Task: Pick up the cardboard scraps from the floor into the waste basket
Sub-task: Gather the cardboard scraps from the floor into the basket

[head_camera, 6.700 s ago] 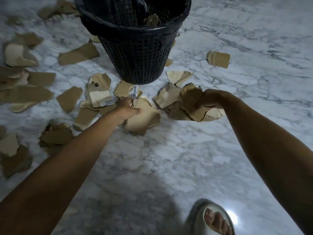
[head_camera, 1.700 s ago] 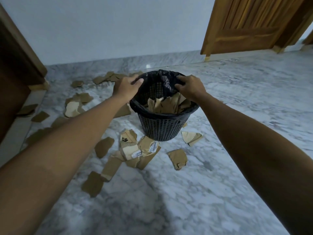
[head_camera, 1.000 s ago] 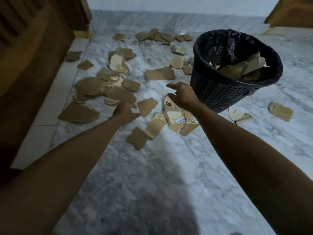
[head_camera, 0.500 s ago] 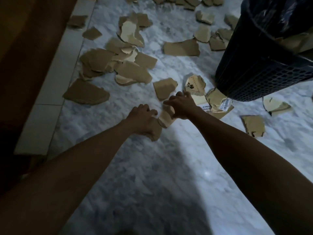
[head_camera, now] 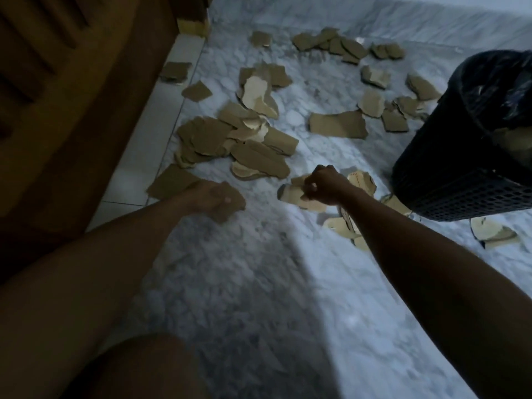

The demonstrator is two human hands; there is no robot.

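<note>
My left hand (head_camera: 208, 196) is closed on a brown cardboard scrap (head_camera: 231, 205) low over the marble floor. My right hand (head_camera: 324, 185) grips a pale cardboard scrap (head_camera: 293, 194) to the left of the black mesh waste basket (head_camera: 463, 180). The basket stands at the right edge with a black liner and cardboard inside. Several more torn cardboard scraps lie on the floor: a heap (head_camera: 230, 142) beyond my hands, a long piece (head_camera: 338, 125) farther back, and pale pieces (head_camera: 342, 226) under my right forearm.
A dark wooden door or cabinet (head_camera: 72, 96) runs along the left, with a white sill strip (head_camera: 149, 145) at its foot. More scraps (head_camera: 331, 43) lie near the far wall. My knee (head_camera: 138, 367) shows at the bottom. Bare marble floor (head_camera: 259, 283) lies near me.
Both hands have closed on scraps and drawn apart, the left one going left with its brown piece. The view has tilted up, showing more of the far floor.
</note>
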